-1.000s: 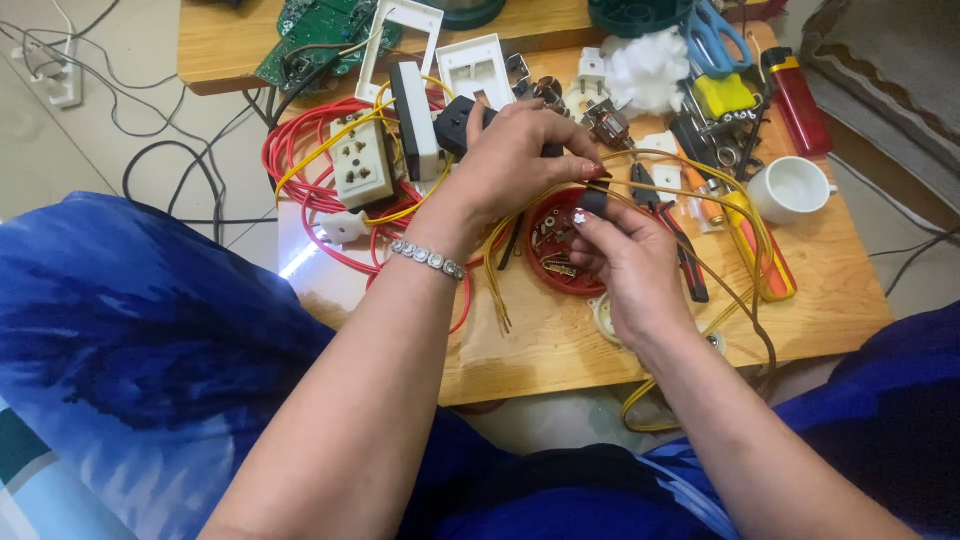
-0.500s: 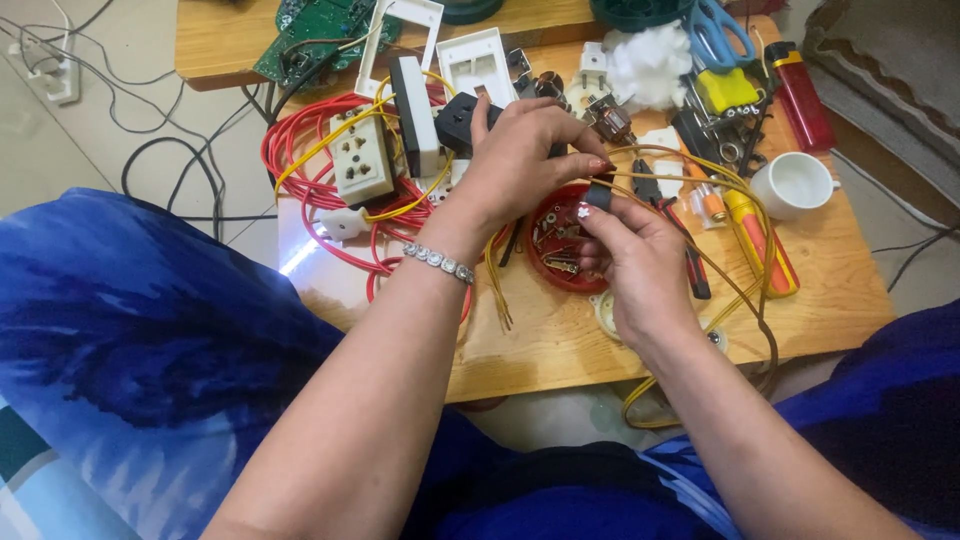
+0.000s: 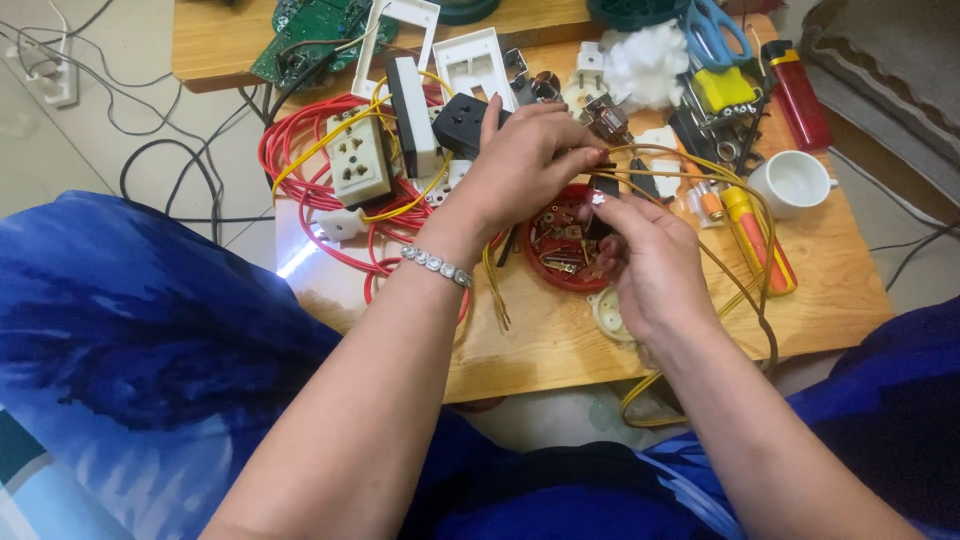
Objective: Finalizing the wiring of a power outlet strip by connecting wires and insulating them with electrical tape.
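Centrally, left hand (image 3: 525, 165) and right hand (image 3: 645, 260) both pinch small black part (image 3: 603, 187) trailing thin yellow wires (image 3: 700, 165).

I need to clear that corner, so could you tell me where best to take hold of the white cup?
Grip the white cup by its small handle, coming from its right. It stands upright, mouth up, and the handle juts toward the bare table edge, while a screwdriver and clutter crowd its left.
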